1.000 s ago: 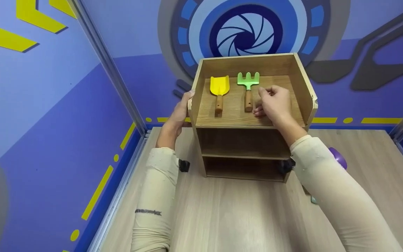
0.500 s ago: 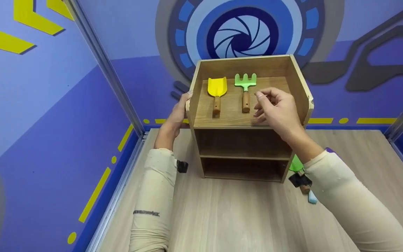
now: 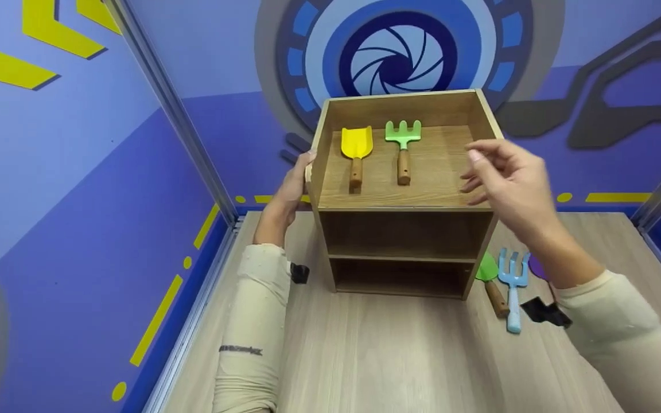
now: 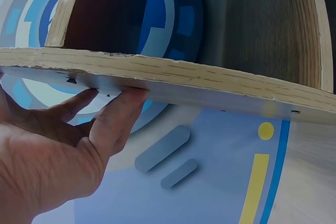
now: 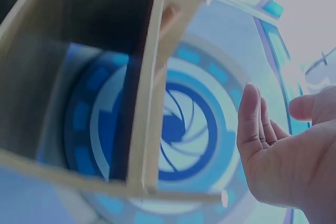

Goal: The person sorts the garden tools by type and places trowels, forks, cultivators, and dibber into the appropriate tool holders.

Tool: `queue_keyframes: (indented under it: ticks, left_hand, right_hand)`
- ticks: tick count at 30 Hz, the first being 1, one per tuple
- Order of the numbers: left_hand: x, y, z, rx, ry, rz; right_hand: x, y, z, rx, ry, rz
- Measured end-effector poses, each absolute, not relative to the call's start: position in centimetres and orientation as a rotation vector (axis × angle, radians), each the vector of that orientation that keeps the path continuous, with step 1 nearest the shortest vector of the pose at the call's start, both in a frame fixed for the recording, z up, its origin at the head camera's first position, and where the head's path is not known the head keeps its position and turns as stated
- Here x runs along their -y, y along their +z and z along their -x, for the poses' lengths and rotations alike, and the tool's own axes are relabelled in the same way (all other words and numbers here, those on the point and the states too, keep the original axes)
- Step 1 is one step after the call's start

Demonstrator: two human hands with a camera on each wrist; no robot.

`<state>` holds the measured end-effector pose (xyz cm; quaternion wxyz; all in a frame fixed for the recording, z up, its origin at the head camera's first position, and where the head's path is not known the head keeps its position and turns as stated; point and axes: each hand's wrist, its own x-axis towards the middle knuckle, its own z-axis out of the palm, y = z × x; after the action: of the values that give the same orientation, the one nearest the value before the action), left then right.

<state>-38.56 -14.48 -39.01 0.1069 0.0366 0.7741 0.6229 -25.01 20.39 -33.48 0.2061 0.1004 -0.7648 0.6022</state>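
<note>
A small wooden shelf (image 3: 402,207) stands on the table, with a tray-like top and two compartments below. In that top lie a toy shovel (image 3: 357,143) with a yellow blade and a toy rake (image 3: 403,137) with green tines, both wooden-handled and side by side. My left hand (image 3: 291,182) holds the shelf's left side panel, its fingers against the outer face in the left wrist view. Empty and loosely bent, my right hand (image 3: 517,186) hovers over the top's right edge. In the right wrist view that hand (image 5: 283,166) is apart from the shelf.
Right of the shelf, a green shovel (image 3: 488,268), a light-blue fork (image 3: 513,281) and a purple tool (image 3: 537,267), partly hidden by my right arm, lie on the table (image 3: 399,350). Painted panels (image 3: 118,189) rise at the left and back.
My right hand has moved right, away from the green rake, and its fingers have loosened. The tools beside the shelf have come into sight. My left hand stays on the panel.
</note>
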Motion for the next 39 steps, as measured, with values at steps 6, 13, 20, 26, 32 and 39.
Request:
queue_keyframes:
  ticks: [6,13,20,26,32,39]
  left_hand:
    - [14.4,-39.1,38.6,-2.276,1.845,-0.134]
    - [15.1,-38.9,38.4,-2.288,1.867,-0.129]
    - [15.0,-38.8,38.6,-2.242,1.912,-0.138]
    - [14.6,-38.9,38.6,-2.251,1.864,-0.124]
    - [14.6,-39.0,38.6,-2.270,1.859,-0.134]
    - [14.6,-39.1,38.7,-2.271,1.865,-0.148]
  right_hand:
    - [-24.7,-32.9,24.0,1.938,1.822,-0.237]
    - [-29.1,-34.5,24.0,1.855,1.910,-0.157]
    - [-33.5,-39.1,24.2,2.040,1.810,0.130]
    - [-35.9,-43.1,23.7,2.274,1.620,0.309]
    - [-37.8,-46.1,23.7,2.332,1.645,0.389]
    - [-40.0,-50.3,23.4,2.400,1.663,0.500]
